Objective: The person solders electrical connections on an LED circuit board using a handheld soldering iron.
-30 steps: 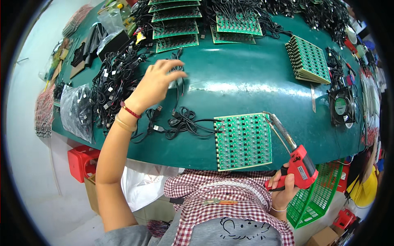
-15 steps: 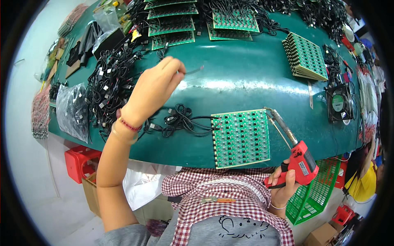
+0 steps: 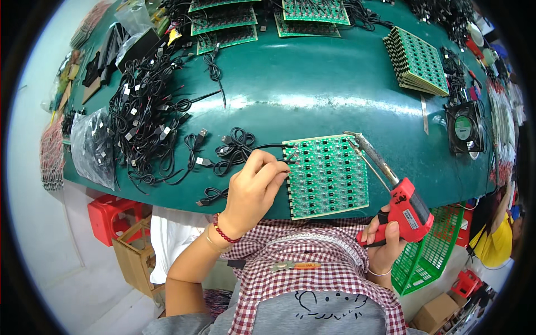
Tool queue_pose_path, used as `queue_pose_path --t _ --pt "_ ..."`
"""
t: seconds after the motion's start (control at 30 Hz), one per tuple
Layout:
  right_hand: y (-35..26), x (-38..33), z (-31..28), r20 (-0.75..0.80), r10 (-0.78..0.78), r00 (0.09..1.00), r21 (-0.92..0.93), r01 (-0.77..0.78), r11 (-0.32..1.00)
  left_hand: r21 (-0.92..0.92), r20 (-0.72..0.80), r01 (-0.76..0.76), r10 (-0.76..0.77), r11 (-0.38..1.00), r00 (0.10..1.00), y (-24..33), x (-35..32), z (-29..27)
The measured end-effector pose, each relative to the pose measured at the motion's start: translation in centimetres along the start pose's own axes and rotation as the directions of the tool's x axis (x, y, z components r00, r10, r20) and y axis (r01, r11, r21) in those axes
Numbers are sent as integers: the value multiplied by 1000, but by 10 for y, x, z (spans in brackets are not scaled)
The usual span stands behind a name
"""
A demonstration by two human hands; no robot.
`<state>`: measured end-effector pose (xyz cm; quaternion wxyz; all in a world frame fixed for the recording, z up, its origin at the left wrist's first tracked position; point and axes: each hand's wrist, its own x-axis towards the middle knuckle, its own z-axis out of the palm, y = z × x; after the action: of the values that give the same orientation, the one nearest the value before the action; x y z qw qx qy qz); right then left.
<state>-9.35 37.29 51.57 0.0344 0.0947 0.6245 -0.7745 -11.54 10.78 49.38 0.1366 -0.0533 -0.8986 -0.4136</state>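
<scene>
A green circuit board panel [image 3: 328, 178] with rows of small black parts lies on the table in front of me. My left hand [image 3: 254, 187] is at its left edge, thumb and fingers pinched on the end of a black cable [image 3: 286, 171]. Just beyond that hand, a coiled USB cable [image 3: 237, 146] has its wire ends at the panel's upper left. On the right, my right hand [image 3: 385, 240] is closed round the handle of a red soldering gun [image 3: 410, 215]. Its metal tip is over the panel's far right corner, and whether they touch I cannot tell.
A tangled heap of black USB cables [image 3: 142, 106] lies to the left. Stacked boards [image 3: 416, 61] stand at the far right, near a black fan [image 3: 464, 128]. More boards [image 3: 226, 38] with cables sit at the back. A green basket [image 3: 430, 245] is below the table's right edge.
My left hand has come down and right, from above the table to the panel's left edge, bringing the cable end. The soldering gun has stayed nearly in place. Small cables lie where my left arm was.
</scene>
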Motion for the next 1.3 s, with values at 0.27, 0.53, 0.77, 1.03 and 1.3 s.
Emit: queue_pose_path --t 0.27,0.53,0.77,1.03,1.3 --pt "2 -6 -5 -46 -6 999 2 6 1000 -67 11 1 0 998 1000 5 5 8" --pt "3 -5 -7 -38 6 999 3 -6 1000 -20 37 -42 43 999 998 5 6 12" --pt "7 -9 -12 -8 50 999 21 -50 999 151 178 -83 55 985 982 4 9 8" --pt "13 -16 -16 119 225 967 -196 -200 960 203 77 -45 29 978 997 9 17 17" --pt "12 -17 -22 240 258 936 -259 -194 946 325 129 -7 -37 946 991 13 27 19"
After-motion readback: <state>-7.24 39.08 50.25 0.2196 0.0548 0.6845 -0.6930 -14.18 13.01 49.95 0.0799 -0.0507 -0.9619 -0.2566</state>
